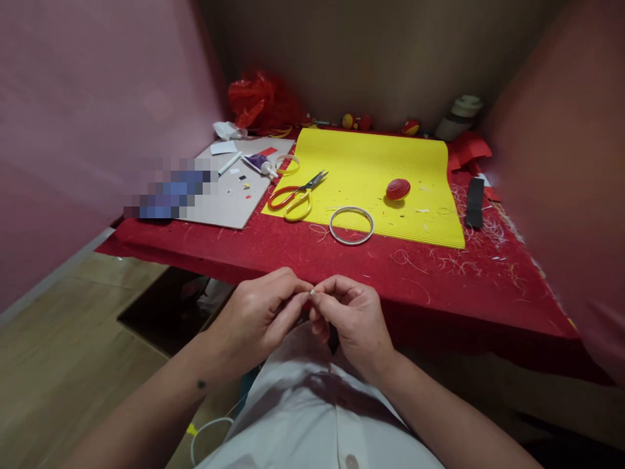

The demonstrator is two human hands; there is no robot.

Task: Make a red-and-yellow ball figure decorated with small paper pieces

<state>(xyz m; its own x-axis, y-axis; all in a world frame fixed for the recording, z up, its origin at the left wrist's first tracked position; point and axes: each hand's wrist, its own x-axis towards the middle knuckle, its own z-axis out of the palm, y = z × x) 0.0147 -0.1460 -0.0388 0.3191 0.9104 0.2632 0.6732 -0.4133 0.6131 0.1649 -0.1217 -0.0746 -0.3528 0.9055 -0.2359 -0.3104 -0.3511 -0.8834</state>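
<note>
My left hand (258, 312) and my right hand (349, 316) meet in front of the red table's near edge (303, 260), above my lap. Both are closed in a pinch, fingertips touching around a tiny white piece (312, 292) that is too small to name. On the table beyond them lie a white ring (351, 225), orange and yellow scissors (295, 195) and a red coiled disc (398, 189), all on or at the edge of a yellow corrugated sheet (371, 169).
A grey board (229, 195) with a glue tube (261, 165), a white stick and paper scraps lies at left. Red plastic (258, 98), small balls and a cup (461, 114) line the back. A black strip (474, 202) and thread clippings lie at right. Pink walls flank both sides.
</note>
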